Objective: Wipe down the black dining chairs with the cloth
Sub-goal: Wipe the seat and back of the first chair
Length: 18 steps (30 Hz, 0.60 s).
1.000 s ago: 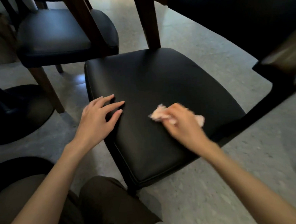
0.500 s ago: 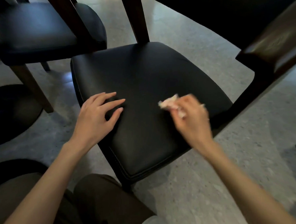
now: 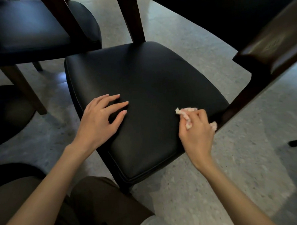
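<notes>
A black padded chair seat fills the middle of the head view, its dark wooden backrest at the right. My left hand rests flat on the seat's near-left part with fingers spread. My right hand grips a small crumpled pale pink cloth and holds it against the seat's near-right edge, close to the back post. Part of the cloth is hidden in my fist.
A second black chair stands at the upper left, its wooden legs close to the seat. A dark round base lies on the floor at the left. Speckled grey floor surrounds the chair. My knees are at the bottom.
My right hand with the cloth has slid across the seat from its middle toward the right edge. My left hand has stayed in place on the seat.
</notes>
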Available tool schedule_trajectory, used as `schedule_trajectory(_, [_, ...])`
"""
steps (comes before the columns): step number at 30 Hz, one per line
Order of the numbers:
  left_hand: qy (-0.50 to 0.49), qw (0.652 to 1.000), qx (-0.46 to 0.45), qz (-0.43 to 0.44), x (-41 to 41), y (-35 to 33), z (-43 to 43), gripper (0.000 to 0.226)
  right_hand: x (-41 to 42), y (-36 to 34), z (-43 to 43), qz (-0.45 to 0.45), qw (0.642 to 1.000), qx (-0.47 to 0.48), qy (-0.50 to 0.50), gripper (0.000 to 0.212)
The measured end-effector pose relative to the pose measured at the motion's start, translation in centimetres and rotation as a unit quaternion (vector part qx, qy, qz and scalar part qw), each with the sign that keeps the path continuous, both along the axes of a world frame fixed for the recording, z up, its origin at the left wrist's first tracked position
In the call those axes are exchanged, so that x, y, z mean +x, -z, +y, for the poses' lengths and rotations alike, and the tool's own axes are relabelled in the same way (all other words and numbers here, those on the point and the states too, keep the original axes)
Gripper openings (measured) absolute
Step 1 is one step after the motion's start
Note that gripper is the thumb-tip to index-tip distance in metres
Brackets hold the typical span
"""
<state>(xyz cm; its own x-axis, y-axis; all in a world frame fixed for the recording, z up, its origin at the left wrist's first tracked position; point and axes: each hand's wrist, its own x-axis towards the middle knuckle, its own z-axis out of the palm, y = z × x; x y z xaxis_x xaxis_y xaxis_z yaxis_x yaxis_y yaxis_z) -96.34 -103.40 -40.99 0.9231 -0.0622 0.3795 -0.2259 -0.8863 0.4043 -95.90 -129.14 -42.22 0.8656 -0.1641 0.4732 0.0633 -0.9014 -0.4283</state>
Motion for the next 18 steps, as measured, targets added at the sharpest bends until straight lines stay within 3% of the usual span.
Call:
schedule_trajectory(4, [-0.010,1.000,-0.018,-0.014,0.6,-0.5,0.1,0.042,-4.0,-0.8,3.4,-0.005,0.990,0.068,-0.124,0.016])
schedule_trajectory(8, [-0.027,0.999,-0.029,-0.021,0.8,-0.8,0.4,0.032,-4.8,-2.9,4.6,-0.005,0.958,0.099,-0.271,0.015])
schedule_trajectory(11, [-0.054,0.998,-0.038,-0.021,0.8,-0.5,1.9,0.031,0.0,-4.4,4.0,-0.061,0.969,0.051,-0.234,0.019])
schedule_trajectory(15, [-0.069,0.996,-0.049,0.012,0.4,0.4,3.8,0.031,5.1,-2.8,5.8,0.038,0.971,0.011,-0.235,0.023])
schedule_trajectory(18, [-0.071,0.997,-0.035,0.021,0.8,0.2,3.8,0.032,4.6,-1.6,8.6,0.061,0.968,0.010,-0.244,0.020])
